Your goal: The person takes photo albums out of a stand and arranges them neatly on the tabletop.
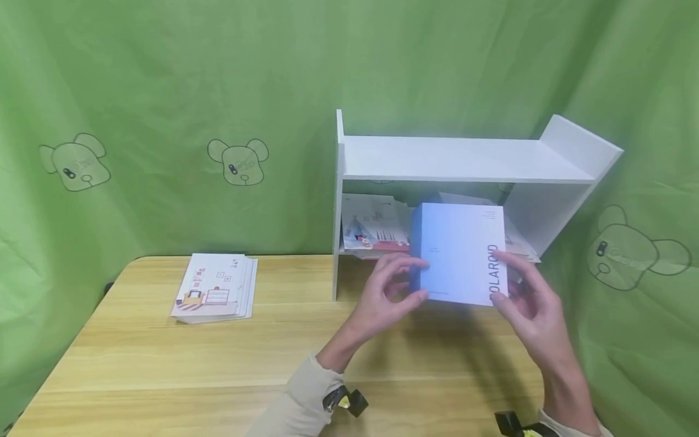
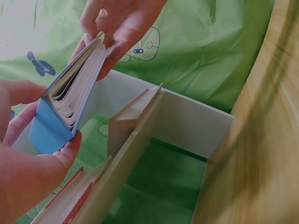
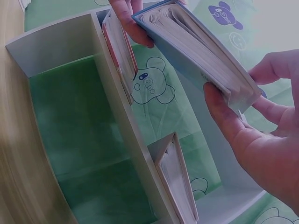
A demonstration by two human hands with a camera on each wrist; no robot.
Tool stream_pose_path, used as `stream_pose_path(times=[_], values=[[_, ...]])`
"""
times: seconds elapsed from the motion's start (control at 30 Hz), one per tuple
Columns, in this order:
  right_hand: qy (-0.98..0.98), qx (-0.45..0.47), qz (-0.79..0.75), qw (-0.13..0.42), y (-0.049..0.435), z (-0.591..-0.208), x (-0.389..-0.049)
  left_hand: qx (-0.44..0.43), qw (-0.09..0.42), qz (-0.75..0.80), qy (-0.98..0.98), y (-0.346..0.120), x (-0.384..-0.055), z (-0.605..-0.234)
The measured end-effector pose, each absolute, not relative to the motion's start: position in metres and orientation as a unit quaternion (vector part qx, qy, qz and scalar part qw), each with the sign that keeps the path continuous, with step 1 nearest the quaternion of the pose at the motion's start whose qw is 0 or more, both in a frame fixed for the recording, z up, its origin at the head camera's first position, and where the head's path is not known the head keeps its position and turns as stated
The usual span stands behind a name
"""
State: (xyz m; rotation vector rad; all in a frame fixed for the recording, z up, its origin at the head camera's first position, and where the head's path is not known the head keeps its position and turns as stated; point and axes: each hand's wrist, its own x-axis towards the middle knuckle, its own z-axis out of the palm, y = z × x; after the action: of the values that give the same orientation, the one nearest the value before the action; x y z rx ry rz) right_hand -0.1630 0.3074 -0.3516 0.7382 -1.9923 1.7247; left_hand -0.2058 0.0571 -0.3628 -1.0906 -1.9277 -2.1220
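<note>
A thick white book [image 1: 461, 255] with a pale blue spine and the word POLAROID on its cover is held up between both hands, in front of a white shelf [image 1: 442, 159]. My left hand [image 1: 382, 294] grips the spine side, thumb and fingers on opposite covers, as the left wrist view shows. At the other side my right hand [image 1: 532, 303] pinches the cover edge near the lettering. In the right wrist view the page block [image 3: 187, 42] shows between the covers, slightly fanned.
On the shelf's middle board lies an illustrated book [image 1: 374, 227] with red edging at the left; another white book [image 1: 521, 243] is at the right, partly hidden. A small stack of illustrated books [image 1: 213, 288] lies on the wooden table [image 1: 164, 370]. Green curtain [image 1: 164, 73] hangs behind.
</note>
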Motion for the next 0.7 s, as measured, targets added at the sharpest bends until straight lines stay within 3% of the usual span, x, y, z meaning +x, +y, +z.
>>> stream_pose_path(times=[0.7], values=[[-0.705, 0.279, 0.628, 0.174, 0.299, -0.362, -0.164, -0.34, 0.006, -0.69, -0.639, 0.044, -0.207, -0.369]])
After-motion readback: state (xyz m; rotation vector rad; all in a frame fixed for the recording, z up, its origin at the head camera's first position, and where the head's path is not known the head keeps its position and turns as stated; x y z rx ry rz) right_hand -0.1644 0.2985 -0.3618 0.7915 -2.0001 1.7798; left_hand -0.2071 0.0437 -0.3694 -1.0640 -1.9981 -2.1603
